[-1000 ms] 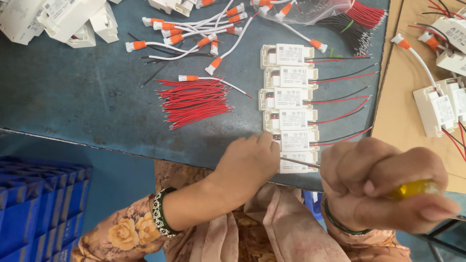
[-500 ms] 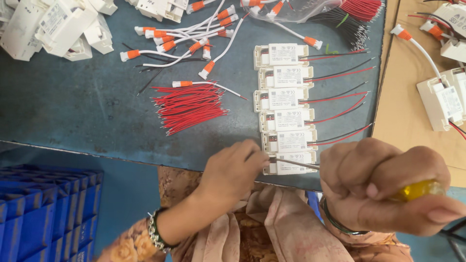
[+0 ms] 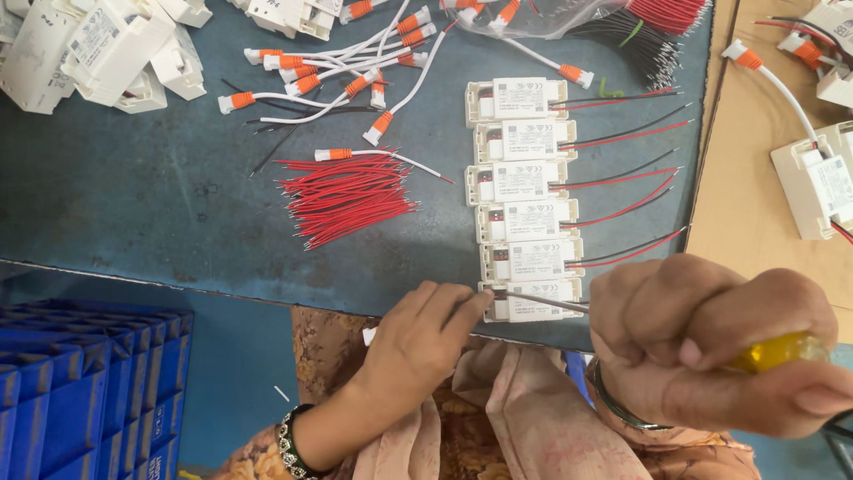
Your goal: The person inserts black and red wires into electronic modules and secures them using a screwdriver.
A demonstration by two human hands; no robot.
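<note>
Right hand (image 3: 711,342) at four o'clock, fisted around yellow-handled screwdriver (image 3: 622,324), tip on nearest white box (image 3: 533,300) at table (image 3: 133,213) edge. Left hand (image 3: 422,342) at six o'clock, fingertips pinched against box's left end. Red wires (image 3: 346,196) at eleven o'clock of box.

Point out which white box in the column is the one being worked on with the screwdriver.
The bottom white box, nearest the table edge. The left hand steadies its end, the screwdriver in the right hand lies across it, and unlike the five above, no wires show.
</note>
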